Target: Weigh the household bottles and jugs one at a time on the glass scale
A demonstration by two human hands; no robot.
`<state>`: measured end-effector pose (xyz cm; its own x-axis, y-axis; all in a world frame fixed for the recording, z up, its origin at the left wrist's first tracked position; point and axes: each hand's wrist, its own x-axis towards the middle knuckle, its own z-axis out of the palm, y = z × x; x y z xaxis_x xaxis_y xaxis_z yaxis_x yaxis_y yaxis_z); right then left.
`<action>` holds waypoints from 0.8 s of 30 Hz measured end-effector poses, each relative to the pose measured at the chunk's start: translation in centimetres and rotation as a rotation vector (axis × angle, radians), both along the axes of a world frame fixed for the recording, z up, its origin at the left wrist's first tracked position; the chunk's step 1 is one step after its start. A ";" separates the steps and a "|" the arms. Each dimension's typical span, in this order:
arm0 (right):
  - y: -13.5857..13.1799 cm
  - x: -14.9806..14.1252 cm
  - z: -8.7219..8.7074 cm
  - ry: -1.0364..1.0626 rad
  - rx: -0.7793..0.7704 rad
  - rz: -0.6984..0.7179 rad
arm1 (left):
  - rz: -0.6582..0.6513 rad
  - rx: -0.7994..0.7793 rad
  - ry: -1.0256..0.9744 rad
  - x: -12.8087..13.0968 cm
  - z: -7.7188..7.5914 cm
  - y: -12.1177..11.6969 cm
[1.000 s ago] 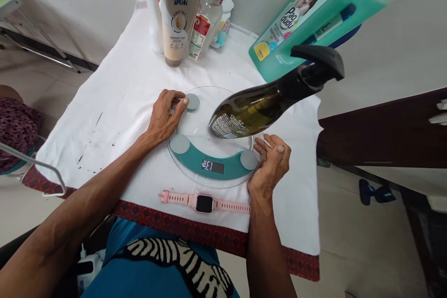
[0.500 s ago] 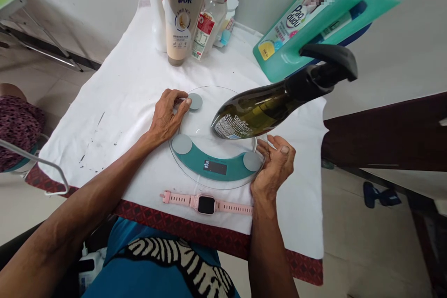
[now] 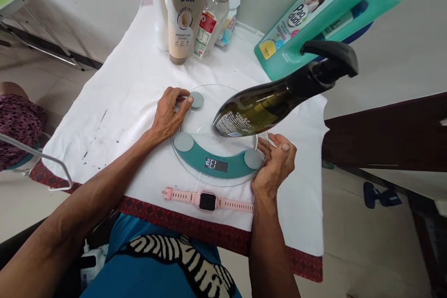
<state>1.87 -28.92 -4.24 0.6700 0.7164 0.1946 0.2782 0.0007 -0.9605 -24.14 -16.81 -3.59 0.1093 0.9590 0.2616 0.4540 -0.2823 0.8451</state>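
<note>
A round glass scale with a teal band and a lit display lies on a white cloth. On its glass stands a dark green bottle with a black pump top. My left hand grips the scale's left rim, thumb on top and fingertips by a grey pad. At the right rim, my right hand is curled against the edge. A pink smartwatch lies flat just in front of the scale, between my wrists.
At the back stand a beige Rejoice bottle, a white bottle and a clear bottle. A teal refill pack leans at the back right. Dark wooden furniture is on the right, a metal frame on the left.
Both hands keep the same hold on the scale's rim. The display dimmed half a second ago and is lit with characters again now. The bottle stays where it was.
</note>
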 end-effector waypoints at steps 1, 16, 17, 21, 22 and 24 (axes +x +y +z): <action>-0.1 0.0 0.1 -0.009 -0.006 -0.005 | 0.000 0.003 0.001 0.0 -0.1 0.0; 5.8 -4.6 11.3 -0.222 0.246 0.275 | 0.005 -0.018 -0.083 0.1 -0.4 -0.5; 6.4 -5.2 11.3 -0.223 0.238 0.264 | 0.005 -0.015 -0.088 0.1 -0.5 -0.5; 7.4 -6.8 10.9 -0.245 0.170 0.205 | 0.015 -0.001 -0.104 0.3 -1.0 -0.6; 7.5 -6.9 10.8 -0.249 0.164 0.200 | 0.018 -0.001 -0.109 0.4 -1.2 -0.7; 7.5 -7.2 10.9 -0.257 0.166 0.201 | 0.024 -0.009 -0.114 0.6 -1.4 -0.7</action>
